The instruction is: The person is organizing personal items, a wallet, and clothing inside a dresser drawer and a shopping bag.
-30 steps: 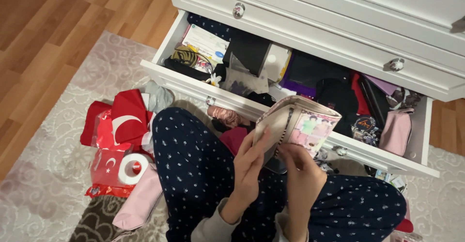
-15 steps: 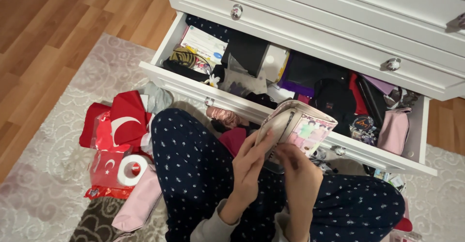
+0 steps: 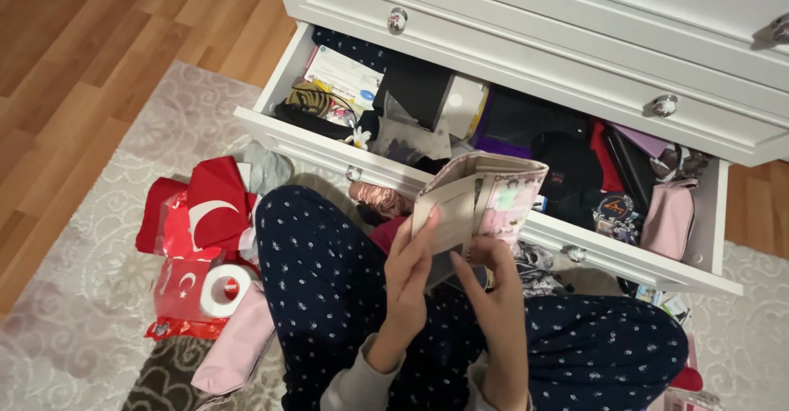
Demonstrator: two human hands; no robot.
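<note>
Holding one cream wallet [image 3: 477, 201] at frame centre, both hands clamp it: left hand [image 3: 408, 275] grips the near flap, right hand [image 3: 491, 284] pinches its lower edge. Two knees in dotted navy trousers [image 3: 329, 288] below. Lower left: one white tape roll [image 3: 223, 288], two red flag packets [image 3: 197, 222], one pink pouch [image 3: 242, 341]. Beyond, one open white drawer [image 3: 312, 144], crammed; second pink pouch [image 3: 667, 218] at its right end.

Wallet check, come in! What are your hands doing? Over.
Left hand and right hand both grip the beige wallet, opened out. Open drawer right behind it. Nothing blocking.
</note>
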